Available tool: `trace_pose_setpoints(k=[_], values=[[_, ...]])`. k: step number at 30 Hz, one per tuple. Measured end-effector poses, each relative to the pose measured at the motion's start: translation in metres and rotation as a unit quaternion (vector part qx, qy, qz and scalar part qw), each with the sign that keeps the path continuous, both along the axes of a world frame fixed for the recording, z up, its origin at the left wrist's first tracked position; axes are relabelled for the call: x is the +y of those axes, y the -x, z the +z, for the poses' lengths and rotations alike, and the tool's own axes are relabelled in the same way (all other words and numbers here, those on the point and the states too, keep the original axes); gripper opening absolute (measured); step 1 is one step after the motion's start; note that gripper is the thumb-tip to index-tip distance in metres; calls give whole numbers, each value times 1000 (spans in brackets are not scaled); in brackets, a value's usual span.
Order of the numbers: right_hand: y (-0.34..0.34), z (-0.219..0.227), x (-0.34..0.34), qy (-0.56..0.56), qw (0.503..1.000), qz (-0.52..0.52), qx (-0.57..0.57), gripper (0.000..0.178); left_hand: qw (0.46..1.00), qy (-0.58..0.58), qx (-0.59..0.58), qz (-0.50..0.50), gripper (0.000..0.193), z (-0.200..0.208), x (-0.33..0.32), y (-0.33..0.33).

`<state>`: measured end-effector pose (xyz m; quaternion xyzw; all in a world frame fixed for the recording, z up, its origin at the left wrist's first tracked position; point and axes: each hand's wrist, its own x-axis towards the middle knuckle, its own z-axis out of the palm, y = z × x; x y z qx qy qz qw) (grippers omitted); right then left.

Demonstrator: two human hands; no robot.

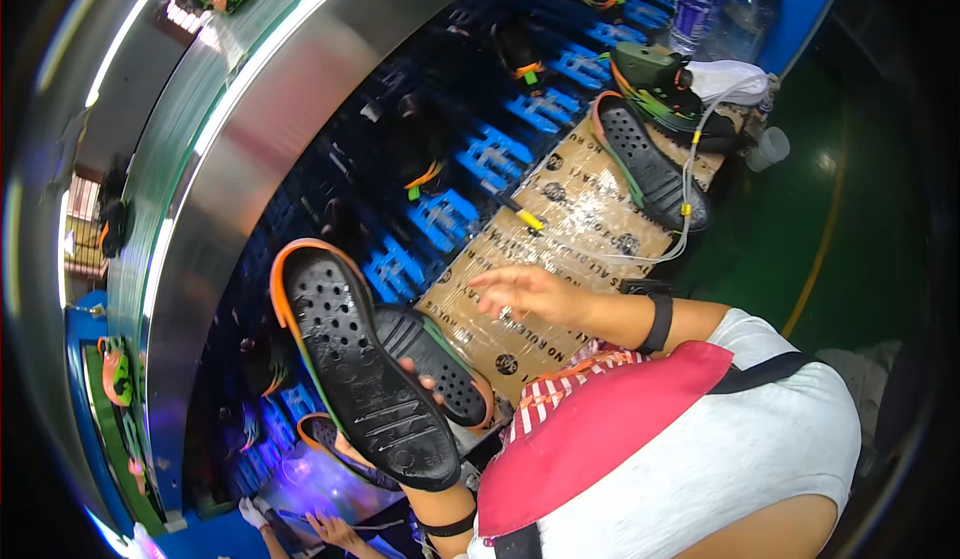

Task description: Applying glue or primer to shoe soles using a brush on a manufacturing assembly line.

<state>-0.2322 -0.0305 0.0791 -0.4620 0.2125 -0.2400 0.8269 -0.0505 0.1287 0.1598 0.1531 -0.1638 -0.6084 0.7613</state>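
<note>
Black perforated sole (372, 364) in left hand (428, 383)

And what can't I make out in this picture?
In the head view:
- Most of the left hand: hidden behind the long black perforated shoe sole.
- That sole's far face: turned away from the camera.
- Dark shoes beside the blue slotted fixtures: details lost in shadow.
- Body beyond the white-gloved hand: cut off by the lower edge.

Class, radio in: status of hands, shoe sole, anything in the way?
Left hand gripping black shoe sole; right hand open, nothing visible in it. Second sole close behind; contact unclear. Pale tube crosses another sole on the bench.
</note>
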Motion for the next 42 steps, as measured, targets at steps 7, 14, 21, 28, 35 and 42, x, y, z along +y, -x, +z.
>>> trace_pose_setpoints(k=[7,14,21,28,35,42], values=[[-9,32,4,-44,967,133,-213,95,986,-45,127,-100,88,-36,-15,36],[0,24,-3,8,987,16,-159,79,989,12,121,-89,89,-26,-27,32],[42,27,-35,500,758,-141,394,50,985,46,110,-123,70,-35,-32,3],[63,-5,-33,559,676,-327,352,47,986,-20,100,-132,78,-45,-18,-3],[92,-22,-37,370,820,-102,425,28,989,-39,108,-91,77,-43,-21,0],[124,45,-54,329,876,-116,332,20,990,-58,93,-94,78,-48,-21,-11]])
